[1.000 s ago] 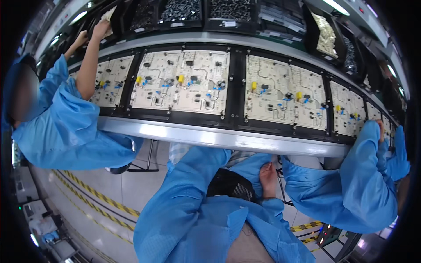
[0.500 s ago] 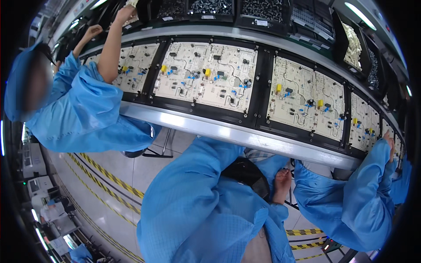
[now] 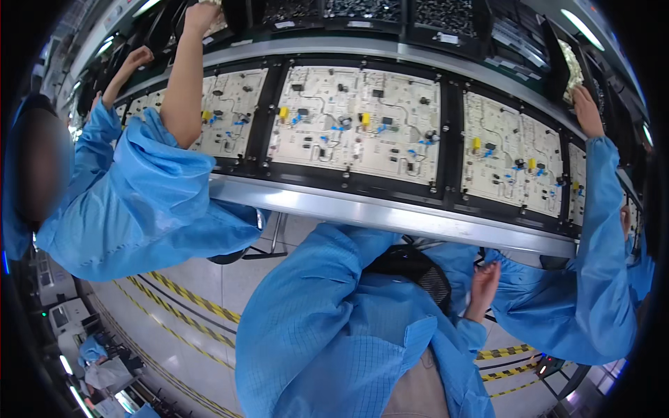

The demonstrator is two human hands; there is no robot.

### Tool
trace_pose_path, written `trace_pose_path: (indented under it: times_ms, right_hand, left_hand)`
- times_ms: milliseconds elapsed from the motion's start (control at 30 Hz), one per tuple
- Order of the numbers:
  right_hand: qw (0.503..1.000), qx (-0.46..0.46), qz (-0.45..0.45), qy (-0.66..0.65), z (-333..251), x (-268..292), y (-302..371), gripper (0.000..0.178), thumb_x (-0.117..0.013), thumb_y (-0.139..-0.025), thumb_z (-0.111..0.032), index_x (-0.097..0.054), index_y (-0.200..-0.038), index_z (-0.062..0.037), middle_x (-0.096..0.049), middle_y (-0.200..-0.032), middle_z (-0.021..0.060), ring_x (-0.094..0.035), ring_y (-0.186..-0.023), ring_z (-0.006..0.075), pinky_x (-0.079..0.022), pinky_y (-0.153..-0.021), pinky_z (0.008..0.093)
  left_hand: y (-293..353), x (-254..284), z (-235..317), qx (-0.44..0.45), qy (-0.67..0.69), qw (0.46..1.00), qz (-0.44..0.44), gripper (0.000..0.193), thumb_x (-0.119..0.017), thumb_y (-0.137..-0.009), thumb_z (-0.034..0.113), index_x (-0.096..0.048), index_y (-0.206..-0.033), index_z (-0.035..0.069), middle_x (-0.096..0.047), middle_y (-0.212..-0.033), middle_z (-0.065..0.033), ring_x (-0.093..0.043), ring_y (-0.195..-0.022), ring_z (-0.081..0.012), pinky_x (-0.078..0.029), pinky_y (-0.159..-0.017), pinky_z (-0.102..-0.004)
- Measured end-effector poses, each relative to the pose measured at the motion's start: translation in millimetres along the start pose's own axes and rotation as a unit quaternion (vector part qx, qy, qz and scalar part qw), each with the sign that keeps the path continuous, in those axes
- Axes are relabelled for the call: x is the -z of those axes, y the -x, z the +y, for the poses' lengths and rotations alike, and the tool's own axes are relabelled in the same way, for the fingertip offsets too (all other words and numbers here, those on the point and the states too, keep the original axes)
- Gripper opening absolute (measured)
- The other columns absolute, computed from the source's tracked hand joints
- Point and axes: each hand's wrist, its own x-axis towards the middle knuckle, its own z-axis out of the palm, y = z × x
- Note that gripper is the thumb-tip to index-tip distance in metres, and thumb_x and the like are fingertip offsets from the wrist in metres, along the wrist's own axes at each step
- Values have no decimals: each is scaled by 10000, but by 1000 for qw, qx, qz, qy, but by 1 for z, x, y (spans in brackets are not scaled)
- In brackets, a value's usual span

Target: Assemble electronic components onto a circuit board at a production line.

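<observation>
My right hand [image 3: 484,284] is below the bench's front edge, its fingers curled in. Whether anything small is inside them I cannot make out. A black object with a ridged, mesh-like side [image 3: 421,272] lies against my blue smock, left of that hand; its kind is unclear. My left sleeve [image 3: 300,292] reaches up toward the bench, but the hand itself is hidden. In front of me on the bench, pale circuit boards [image 3: 334,150] sit in black frames [image 3: 449,146], fitted with yellow, blue and black components.
Two co-workers flank me: a left co-worker's hand [image 3: 202,17] and a right co-worker's hand [image 3: 587,111] reach to part bins. Black bins [image 3: 442,21] of small parts line the back. A metal rail [image 3: 334,205] runs along the bench front. Yellow-black tape [image 3: 188,296] marks the floor.
The view has shifted, so the boards and my body appear farther right. The right co-worker's hand has moved from a board up to a bin. My right hand stays curled low.
</observation>
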Motion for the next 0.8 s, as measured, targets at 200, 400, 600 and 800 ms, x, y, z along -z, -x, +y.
trace_pose_path:
  times_ms: [200, 400, 600, 800]
  right_hand:
    - [913, 64, -275, 294, -58, -144, 57, 206, -539, -931, -215, -456, -816, -65, -391, -478, -14, -377, -347, 73, -271, -343, 179]
    - [769, 166, -266, 557, -65, -287, -5, 71, -584, -862, -19, -514, -847, -23, -553, -718, 37, -522, -597, 90, -413, -534, 222]
    - [572, 348, -261, 696, -49, -387, -96, 144, -609, -879, -81, -569, -983, 10, -601, -780, 55, -583, -707, 107, -453, -648, 225]
    - [486, 401, -253, 734, -40, -374, -144, 138, -630, -851, -75, -581, -952, 4, -626, -742, 94, -603, -657, 143, -468, -616, 251]
  left_hand:
    - [21, 28, 7, -16, -95, 993, -70, 333, -492, -937, 336, -590, -1089, 56, -632, -1027, -195, -610, -946, -357, -469, -888, -449]
    - [8, 39, 64, -71, -194, 969, -135, 333, -495, -936, 341, -594, -1081, 57, -636, -1016, -197, -615, -931, -359, -473, -878, -450]
    - [23, 50, 180, -127, -259, 936, -203, 317, -477, -943, 325, -600, -1053, 54, -630, -966, -207, -611, -906, -362, -477, -830, -433]
    - [45, 133, 332, -279, -64, 954, 88, 98, -588, -880, 143, -631, -899, 56, -617, -811, -85, -625, -750, -217, -506, -678, -327]
